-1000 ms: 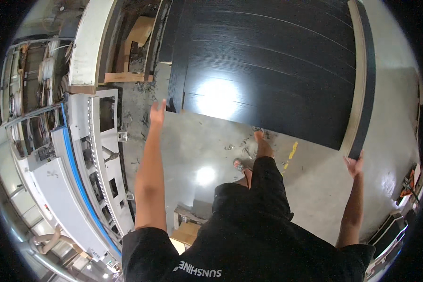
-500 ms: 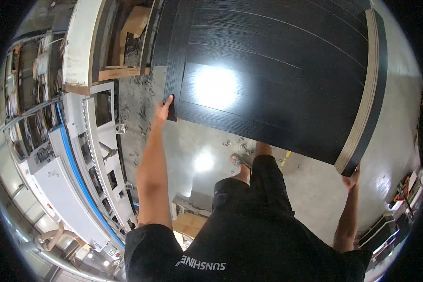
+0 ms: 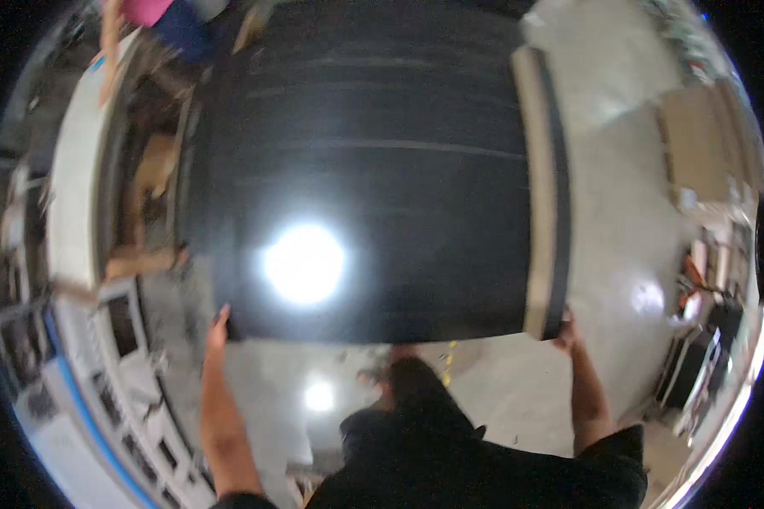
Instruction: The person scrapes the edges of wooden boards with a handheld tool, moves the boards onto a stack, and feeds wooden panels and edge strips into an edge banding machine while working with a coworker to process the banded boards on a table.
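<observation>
L hand [image 3: 218, 327] has thumb at the near L corner of the black panel [image 3: 382, 220] and seems to grasp it there, though its other fingers are hidden; R hand [image 3: 568, 331] is against the near R corner, w/ fingers partly behind the edge, so I cannot tell how firmly they close. The panel is in front of the person, above the floor [image 3: 620, 229], between the two hands. In my judgement, main risk is a corner slipping, b/c both hands are only at the outer ends of a wide piece; uneven lift could also twist it. Its L side is near the long white beam [image 3: 81, 187], so a small swing to L could scratch the edge. What bears the far end, I cannot tell. The surface looks dark & smooth, w/ faint lines across and one strong white reflection; along R side runs a pale strip [image 3: 538, 204], then a dark band [image 3: 558, 195]. Further out, brown cardboard [image 3: 700, 148] is at R, and another person's arm [image 3: 109, 59] is at upper L. Pic. is blurred, so fine marks are not readable.
</observation>
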`<action>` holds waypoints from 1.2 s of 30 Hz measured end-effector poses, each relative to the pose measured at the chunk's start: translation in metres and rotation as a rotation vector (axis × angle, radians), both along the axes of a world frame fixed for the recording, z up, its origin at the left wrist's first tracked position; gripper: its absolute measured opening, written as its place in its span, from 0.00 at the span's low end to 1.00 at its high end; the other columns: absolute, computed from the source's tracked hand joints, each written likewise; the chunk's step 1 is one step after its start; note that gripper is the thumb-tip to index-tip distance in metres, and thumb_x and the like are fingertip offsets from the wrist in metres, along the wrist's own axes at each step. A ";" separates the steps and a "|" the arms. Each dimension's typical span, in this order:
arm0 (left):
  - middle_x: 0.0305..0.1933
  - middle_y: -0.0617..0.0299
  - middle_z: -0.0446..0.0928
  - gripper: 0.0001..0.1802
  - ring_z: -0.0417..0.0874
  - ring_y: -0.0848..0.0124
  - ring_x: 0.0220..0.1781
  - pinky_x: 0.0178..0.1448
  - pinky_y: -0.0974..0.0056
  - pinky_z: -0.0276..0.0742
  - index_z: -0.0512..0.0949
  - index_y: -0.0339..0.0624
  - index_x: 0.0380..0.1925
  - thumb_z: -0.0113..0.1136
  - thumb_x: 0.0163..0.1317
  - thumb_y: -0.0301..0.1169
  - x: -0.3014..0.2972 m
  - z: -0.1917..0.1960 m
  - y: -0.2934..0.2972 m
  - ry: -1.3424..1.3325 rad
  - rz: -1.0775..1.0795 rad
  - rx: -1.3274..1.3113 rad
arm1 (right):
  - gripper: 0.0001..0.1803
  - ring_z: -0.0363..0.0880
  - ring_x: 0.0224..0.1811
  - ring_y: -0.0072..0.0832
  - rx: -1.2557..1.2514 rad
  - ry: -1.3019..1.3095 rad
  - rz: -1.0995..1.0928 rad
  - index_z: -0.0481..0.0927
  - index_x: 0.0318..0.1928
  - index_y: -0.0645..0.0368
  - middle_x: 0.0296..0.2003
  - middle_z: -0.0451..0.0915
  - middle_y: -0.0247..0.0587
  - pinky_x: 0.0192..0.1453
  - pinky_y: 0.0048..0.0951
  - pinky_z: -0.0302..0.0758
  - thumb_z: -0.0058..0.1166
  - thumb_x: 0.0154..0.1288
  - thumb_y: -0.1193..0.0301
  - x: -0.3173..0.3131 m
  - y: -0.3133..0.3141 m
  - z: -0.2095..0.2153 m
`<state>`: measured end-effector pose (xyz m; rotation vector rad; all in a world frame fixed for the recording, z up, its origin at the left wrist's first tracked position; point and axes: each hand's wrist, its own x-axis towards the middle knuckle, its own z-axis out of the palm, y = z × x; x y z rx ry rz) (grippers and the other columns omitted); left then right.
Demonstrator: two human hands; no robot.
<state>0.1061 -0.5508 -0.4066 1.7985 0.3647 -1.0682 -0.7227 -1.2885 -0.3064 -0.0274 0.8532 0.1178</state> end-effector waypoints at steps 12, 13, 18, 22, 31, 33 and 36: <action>0.44 0.56 0.83 0.15 0.80 0.62 0.34 0.33 0.59 0.79 0.80 0.42 0.46 0.52 0.78 0.41 -0.159 0.005 0.223 0.059 0.569 -0.100 | 0.24 0.65 0.16 0.22 -0.582 0.976 1.066 0.81 0.35 0.49 0.23 0.76 0.28 0.18 0.38 0.64 0.49 0.76 0.43 0.012 0.226 -0.095; 0.49 0.57 0.83 0.23 0.83 0.66 0.50 0.55 0.58 0.80 0.78 0.39 0.57 0.56 0.77 0.47 -0.221 0.002 0.225 0.012 0.621 -0.189 | 0.24 0.73 0.22 0.26 -0.466 0.624 0.914 0.84 0.39 0.49 0.28 0.79 0.31 0.24 0.41 0.72 0.54 0.73 0.42 0.007 0.237 -0.113; 0.48 0.51 0.85 0.23 0.88 0.60 0.47 0.35 0.61 0.82 0.76 0.35 0.57 0.61 0.74 0.43 -0.407 0.044 0.239 -0.075 0.309 0.048 | 0.31 0.74 0.67 0.33 -0.403 0.176 1.110 0.79 0.67 0.49 0.64 0.79 0.35 0.73 0.45 0.68 0.44 0.79 0.43 0.184 0.347 -0.109; 0.55 0.44 0.83 0.33 0.85 0.56 0.57 0.57 0.55 0.84 0.75 0.25 0.60 0.60 0.73 0.48 -0.494 0.073 0.223 0.183 0.464 0.188 | 0.30 0.70 0.71 0.36 -0.351 0.151 1.200 0.66 0.75 0.56 0.72 0.69 0.38 0.75 0.45 0.66 0.50 0.80 0.57 0.245 0.358 -0.119; 0.48 0.52 0.87 0.37 0.86 0.65 0.45 0.47 0.60 0.79 0.78 0.33 0.61 0.62 0.69 0.58 -0.624 0.044 0.301 0.168 0.946 0.100 | 0.33 0.79 0.58 0.30 -0.672 -0.086 1.776 0.66 0.74 0.63 0.60 0.78 0.45 0.60 0.34 0.75 0.58 0.76 0.63 0.380 0.449 -0.058; 0.47 0.53 0.87 0.34 0.85 0.66 0.42 0.46 0.61 0.79 0.80 0.33 0.58 0.61 0.70 0.56 -0.624 0.042 0.313 0.151 1.015 0.071 | 0.33 0.79 0.58 0.30 -0.701 -0.118 1.813 0.66 0.74 0.63 0.59 0.78 0.44 0.59 0.34 0.75 0.58 0.76 0.63 0.402 0.476 -0.054; 0.44 0.57 0.87 0.29 0.84 0.70 0.41 0.41 0.65 0.78 0.83 0.34 0.48 0.59 0.73 0.54 -0.639 0.045 0.332 0.041 1.003 0.124 | 0.32 0.79 0.57 0.30 -0.761 -0.149 1.883 0.66 0.73 0.63 0.58 0.79 0.44 0.58 0.34 0.76 0.58 0.76 0.63 0.442 0.521 -0.049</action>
